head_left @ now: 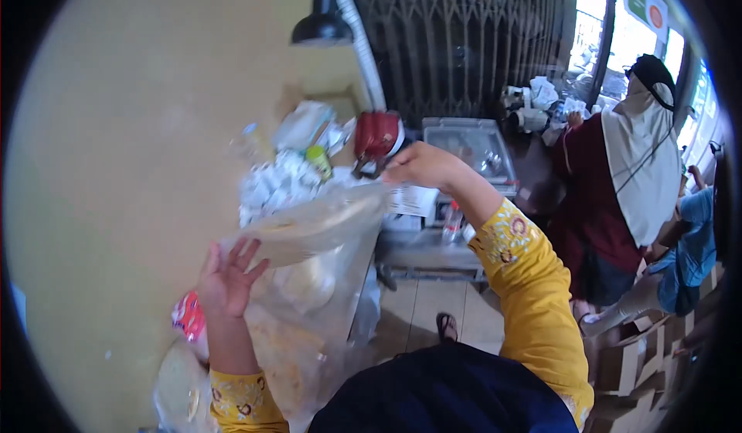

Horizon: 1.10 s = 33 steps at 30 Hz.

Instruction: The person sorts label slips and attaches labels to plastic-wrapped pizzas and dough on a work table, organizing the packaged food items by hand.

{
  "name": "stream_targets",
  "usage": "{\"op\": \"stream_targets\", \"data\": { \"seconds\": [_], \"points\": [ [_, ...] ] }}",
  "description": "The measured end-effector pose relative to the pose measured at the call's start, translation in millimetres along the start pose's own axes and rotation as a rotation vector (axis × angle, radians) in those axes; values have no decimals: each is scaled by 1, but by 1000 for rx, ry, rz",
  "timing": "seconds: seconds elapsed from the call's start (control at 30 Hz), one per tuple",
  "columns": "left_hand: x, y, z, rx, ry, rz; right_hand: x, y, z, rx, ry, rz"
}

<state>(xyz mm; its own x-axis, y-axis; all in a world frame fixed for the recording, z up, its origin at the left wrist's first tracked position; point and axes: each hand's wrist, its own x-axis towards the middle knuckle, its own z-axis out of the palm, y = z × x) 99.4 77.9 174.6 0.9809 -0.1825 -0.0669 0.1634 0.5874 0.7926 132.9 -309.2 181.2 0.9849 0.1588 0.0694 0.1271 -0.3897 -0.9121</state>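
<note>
A clear plastic bag [309,228] with something pale inside stretches between my hands, tilted and slightly blurred. My right hand [423,165] is closed on its upper right end, raised in front of me. At the lower left end my left hand [226,282] has its palm up and fingers spread; whether it bears any weight I cannot tell. Beneath are larger clear plastic bags [286,348] with pale and orange contents. A red and white packet [188,316] lies left of my left wrist.
Crumpled white packets [282,189], a yellow-green container [318,161] and a red pouch [376,135] crowd the table's far end. A black lamp [322,23] overhangs it. A clear-lidded case [468,151] stands beyond. To the right are a person in maroon [591,178] and cardboard boxes [630,363].
</note>
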Motion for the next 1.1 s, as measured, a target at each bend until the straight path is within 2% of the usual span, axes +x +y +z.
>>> {"op": "stream_targets", "data": {
  "seconds": [0.03, 0.17, 0.27, 0.33, 0.43, 0.5, 0.57, 0.67, 0.73, 0.97, 1.1],
  "points": [
    [30, -24, 30, 13, -49, -38, -9, 3, -37, -43, 85, 97],
    [169, -124, 154, -9, -182, -196, 11, 91, -191, -141, 365, 165],
    [255, -201, 218, -166, -284, -205, 6, 128, -268, -200, 602, 157],
    [296, -249, 242, -228, -325, -178, 0, 150, -295, -235, 742, 155],
    [331, -321, 242, -164, -342, -161, -7, 235, -298, -223, 877, 185],
    [344, -380, 213, -99, -138, -266, -17, 298, -280, -280, 929, 179],
    [343, -423, 187, 10, -28, -419, -31, 346, -258, -272, 890, 307],
    [331, -450, 172, 89, 33, -443, -49, 392, -237, -113, 876, 391],
    [330, -453, 159, 87, 39, -472, -59, 388, -233, 56, 859, 451],
    [331, -453, 168, 119, 25, -517, -50, 397, -246, 124, 913, 427],
    [316, -443, 167, 135, 22, -601, -46, 364, -261, -254, 758, 560]
  ]
}}
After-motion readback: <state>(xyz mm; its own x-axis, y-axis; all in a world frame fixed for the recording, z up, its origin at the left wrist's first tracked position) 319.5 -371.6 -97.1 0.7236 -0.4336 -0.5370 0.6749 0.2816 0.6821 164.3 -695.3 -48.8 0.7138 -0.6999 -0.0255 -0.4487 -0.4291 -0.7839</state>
